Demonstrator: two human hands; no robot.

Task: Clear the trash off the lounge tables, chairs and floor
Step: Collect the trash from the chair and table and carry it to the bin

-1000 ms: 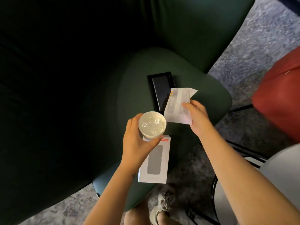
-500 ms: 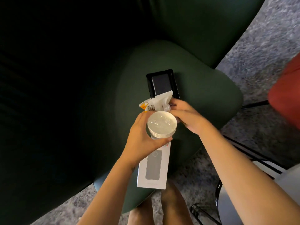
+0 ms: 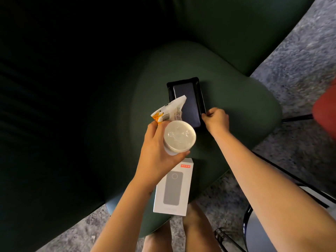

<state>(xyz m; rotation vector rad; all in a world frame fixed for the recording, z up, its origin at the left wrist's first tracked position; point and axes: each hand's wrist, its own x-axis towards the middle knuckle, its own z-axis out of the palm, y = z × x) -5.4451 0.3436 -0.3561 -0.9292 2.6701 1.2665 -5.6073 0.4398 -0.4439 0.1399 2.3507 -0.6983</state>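
Note:
My left hand (image 3: 156,148) holds a white lidded cup (image 3: 179,137) above the dark green chair seat (image 3: 236,110), and a white and orange wrapper (image 3: 169,110) is pinched against the cup by the same hand. My right hand (image 3: 216,120) grips the near right edge of a black tray (image 3: 183,84) that lies on the seat with a dark flat device (image 3: 189,108) in it. A white product box (image 3: 173,188) lies at the seat's front edge, partly under my left hand.
The chair's tall dark back (image 3: 236,24) curves around the far side. Grey carpet (image 3: 300,57) surrounds the chair. A red seat (image 3: 325,110) stands at the right edge, and a black metal frame (image 3: 254,220) with a pale surface sits at the lower right.
The wrapper passed from my right hand to my left, which now holds it with the cup. My right hand then moved away to the black tray's edge and closed on it.

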